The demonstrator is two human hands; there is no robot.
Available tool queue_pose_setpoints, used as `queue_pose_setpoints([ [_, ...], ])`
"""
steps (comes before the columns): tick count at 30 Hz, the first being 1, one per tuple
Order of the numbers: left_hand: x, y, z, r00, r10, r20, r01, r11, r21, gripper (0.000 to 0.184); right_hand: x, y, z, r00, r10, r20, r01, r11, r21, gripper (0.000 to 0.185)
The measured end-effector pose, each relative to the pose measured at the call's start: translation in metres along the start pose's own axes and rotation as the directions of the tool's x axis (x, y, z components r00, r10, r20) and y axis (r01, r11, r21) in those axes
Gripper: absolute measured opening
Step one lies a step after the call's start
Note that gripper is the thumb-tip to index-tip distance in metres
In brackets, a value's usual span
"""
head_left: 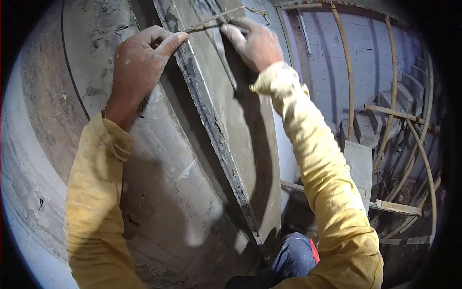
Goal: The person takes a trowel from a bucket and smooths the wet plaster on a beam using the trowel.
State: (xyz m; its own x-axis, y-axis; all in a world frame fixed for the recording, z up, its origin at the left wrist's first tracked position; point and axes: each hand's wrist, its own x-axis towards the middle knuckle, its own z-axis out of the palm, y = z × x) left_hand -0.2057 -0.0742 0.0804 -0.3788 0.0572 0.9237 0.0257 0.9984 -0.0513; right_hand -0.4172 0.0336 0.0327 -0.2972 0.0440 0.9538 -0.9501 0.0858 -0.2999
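Toward twelve o'clock, the left hand point(139, 62) pinches a long, straight, grey, mortar-crusted bar point(210, 120).
Likely stiff, gritty; best held along both edges. Right hand point(256, 45) half-curled, hold unclear.

A long, straight, narrow bar point(210, 118) slants from the top of the view down to the lower middle, its dark face patched with pale grey crust, one edge catching the light. Beside its upper part, a thin tan strand point(216, 18) stretches off to the right, its far end kinked downward; its material is unclear.
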Motion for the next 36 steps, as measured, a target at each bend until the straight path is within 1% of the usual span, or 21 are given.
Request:
queue_pose_setpoints([
  [3,0.003,-0.001,-0.001,0.999,0.034,0.001,-0.034,0.999,0.030,0.027,0.031,0.015,0.007,1.000,-0.003,-0.017,0.003,0.999,-0.042,0.044],
  [6,0.001,-0.002,0.000,0.999,0.032,0.009,-0.033,0.999,0.042,0.027,0.034,0.032,0.013,0.997,0.071,0.003,-0.071,0.991,-0.117,0.046],
  [8,0.003,-0.007,0.001,0.997,0.072,-0.009,-0.072,0.996,0.059,0.028,0.012,0.064,0.015,0.994,0.096,0.051,-0.092,0.992,-0.081,0.049],
  [9,0.002,-0.005,0.000,0.999,0.047,0.000,-0.047,0.998,0.047,0.028,0.004,0.081,0.016,0.992,0.097,0.075,-0.092,0.994,-0.064,0.050],
  [11,0.002,0.003,-0.001,1.000,0.002,0.014,-0.002,1.000,0.024,0.027,-0.038,0.097,0.014,0.981,0.164,0.104,-0.154,0.983,-0.095,0.053],
  [13,0.003,-0.003,0.000,0.998,0.056,0.014,-0.057,0.998,0.035,0.027,-0.090,0.097,0.004,0.943,0.305,0.133,-0.287,0.948,-0.137,0.051],
  [15,0.005,-0.004,0.001,0.997,0.068,0.019,-0.069,0.996,0.050,0.027,-0.153,0.127,0.004,0.927,0.340,0.160,-0.322,0.938,-0.125,0.050],
  [17,0.004,-0.001,-0.001,0.999,0.031,0.031,-0.033,0.996,0.079,0.027,-0.223,0.141,-0.008,0.871,0.458,0.177,-0.441,0.889,-0.126,0.055],
  [18,0.003,-0.005,0.001,0.998,0.065,0.027,-0.065,0.997,0.031,0.027,-0.260,0.155,-0.015,0.835,0.505,0.217,-0.499,0.862,-0.086,0.054],
  [19,0.003,-0.003,0.001,0.999,0.045,0.021,-0.046,0.998,0.032,0.027,-0.287,0.167,-0.020,0.797,0.547,0.256,-0.556,0.830,-0.043,0.054],
  [21,0.000,0.001,0.001,1.000,0.004,0.015,-0.005,0.999,0.040,0.026,-0.306,0.164,-0.024,0.650,0.707,0.278,-0.754,0.644,0.126,0.053],
  [22,0.000,0.002,0.002,1.000,0.014,0.002,-0.014,1.000,0.014,0.026,-0.299,0.165,-0.026,0.706,0.658,0.262,-0.704,0.693,0.158,0.051],
  [23,0.000,0.001,0.003,1.000,0.022,-0.009,-0.022,1.000,-0.011,0.026,-0.284,0.169,-0.026,0.800,0.562,0.213,-0.593,0.793,0.137,0.052],
  [24,0.001,0.000,0.004,0.999,0.029,-0.022,-0.030,0.999,-0.037,0.025,-0.255,0.161,-0.028,0.858,0.475,0.194,-0.508,0.841,0.185,0.052],
  [25,0.001,0.000,0.005,0.999,0.032,-0.028,-0.033,0.999,-0.036,0.025,-0.221,0.153,-0.028,0.908,0.382,0.171,-0.414,0.880,0.231,0.053],
  [27,0.000,-0.001,0.006,0.999,0.037,-0.036,-0.038,0.999,-0.032,0.023,-0.154,0.151,-0.021,0.959,0.219,0.183,-0.259,0.936,0.239,0.056],
  [29,0.000,0.002,0.005,1.000,0.000,-0.021,0.000,1.000,-0.004,0.022,-0.091,0.154,-0.009,0.969,0.149,0.198,-0.184,0.968,0.172,0.053],
  [31,0.001,0.001,0.005,1.000,-0.007,-0.020,0.007,1.000,-0.008,0.021,-0.041,0.152,0.003,0.991,0.065,0.113,-0.092,0.965,0.246,0.054],
  [33,0.002,-0.004,0.007,0.999,0.023,-0.027,-0.024,0.999,-0.042,0.021,-0.006,0.134,-0.003,0.972,0.044,0.229,-0.114,0.948,0.298,0.055],
  [34,0.002,-0.003,0.007,1.000,0.007,-0.024,-0.008,0.999,-0.034,0.021,0.000,0.137,0.004,0.962,0.117,0.247,-0.176,0.957,0.233,0.055],
  [36,0.001,0.001,0.006,0.999,-0.029,-0.016,0.029,1.000,-0.012,0.021,-0.008,0.137,-0.001,0.955,0.017,0.295,-0.109,0.948,0.299,0.055],
])
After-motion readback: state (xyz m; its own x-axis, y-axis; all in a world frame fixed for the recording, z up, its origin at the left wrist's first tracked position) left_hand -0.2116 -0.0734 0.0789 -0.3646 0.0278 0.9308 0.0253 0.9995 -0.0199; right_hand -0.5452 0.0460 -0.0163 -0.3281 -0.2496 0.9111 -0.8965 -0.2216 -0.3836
